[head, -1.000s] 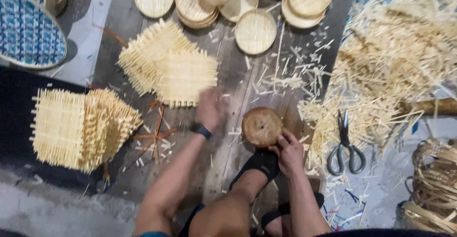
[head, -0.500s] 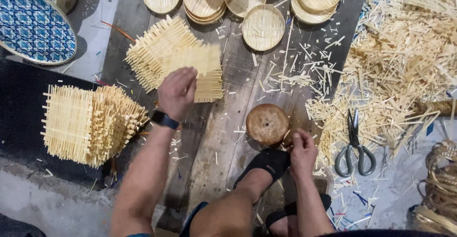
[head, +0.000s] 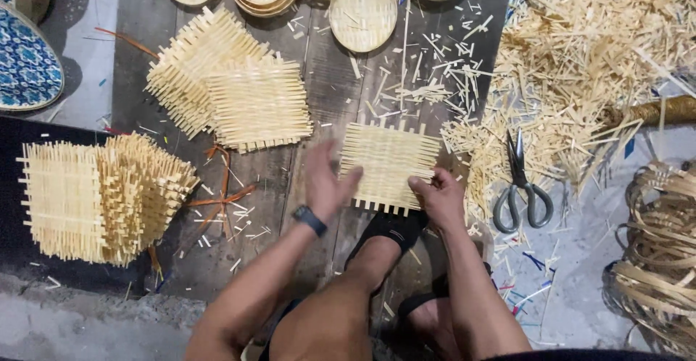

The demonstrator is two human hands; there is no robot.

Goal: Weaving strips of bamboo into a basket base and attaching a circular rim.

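A: Biggest first. What's on the floor?

B: Heap of cut bamboo slivers (head: pixel 602 64) filling the upper right, spilling toward the middle. Dark wooden floor boards (head: pixel 319 85) run down the centre. Lower right edge, a coil of flat bamboo strips (head: pixel 656 259).

A: Left side?

B: Tall stack of square woven mats (head: pixel 101 198) at the left, standing on a dark patch of floor. Above it, a second, lower pile of woven squares (head: pixel 228 89), fanned out, top one lying flat. Blue patterned round tray (head: pixel 25 64) cut off at the left edge.

A: Top?

B: Round woven trays (head: pixel 362 13) along the top edge, one single, the others stacked beside it.

A: Now the hands.

B: One square woven mat (head: pixel 389 164) lies flat at centre, just above the person's sandalled foot (head: pixel 391 229). Right hand (head: pixel 437 198) has its fingers closed on the mat's lower right corner, thumb on top. Left hand (head: pixel 326 180) is at the mat's left edge, fingers spread wide and loose, blurred. Can't tell whether they touch the mat, nothing gripped.

A: Wrist?

B: Dark watch (head: pixel 309 220) on the left wrist.

A: Small stuff?

B: Scissors (head: pixel 520 187) with grey handles, blades shut, lying just right of the mat at the edge of the slivers, near the right hand but not touching. Loose short offcuts scattered on the boards between mat and trays.
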